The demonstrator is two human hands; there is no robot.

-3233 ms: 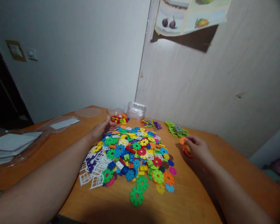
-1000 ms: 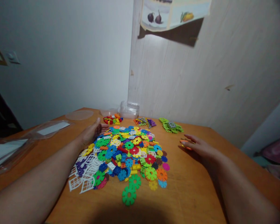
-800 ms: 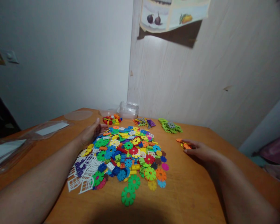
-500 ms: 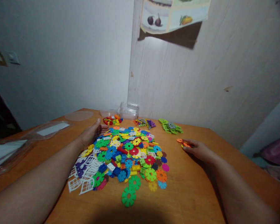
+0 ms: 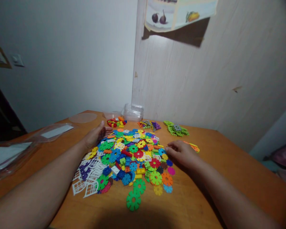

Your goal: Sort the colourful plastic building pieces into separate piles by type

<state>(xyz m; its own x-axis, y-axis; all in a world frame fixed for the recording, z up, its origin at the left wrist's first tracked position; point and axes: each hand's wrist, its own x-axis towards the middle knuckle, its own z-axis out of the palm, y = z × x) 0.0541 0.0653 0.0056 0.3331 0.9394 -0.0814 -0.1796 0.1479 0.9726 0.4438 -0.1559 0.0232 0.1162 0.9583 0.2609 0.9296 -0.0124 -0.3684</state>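
Right hand [image 5: 181, 154], fingers parted; left hand [image 5: 95, 136], thumb spread; one mixed pile [image 5: 133, 156] between, centre frame.
Two green discs [image 5: 129, 202] (edges meeting), lower centre; one orange-yellow group [image 5: 195, 147], right of centre; three small clusters [image 5: 176, 129] farther back.

A loose plastic heap [image 5: 133, 149] of colourful notched discs [image 5: 152, 180], bricks [image 5: 141, 171] and white lattice frames [image 5: 91, 190] spreads between left hand [image 5: 95, 135] and right hand [image 5: 181, 154]; flat orange-yellow pieces [image 5: 194, 147] lie just beyond the latter.
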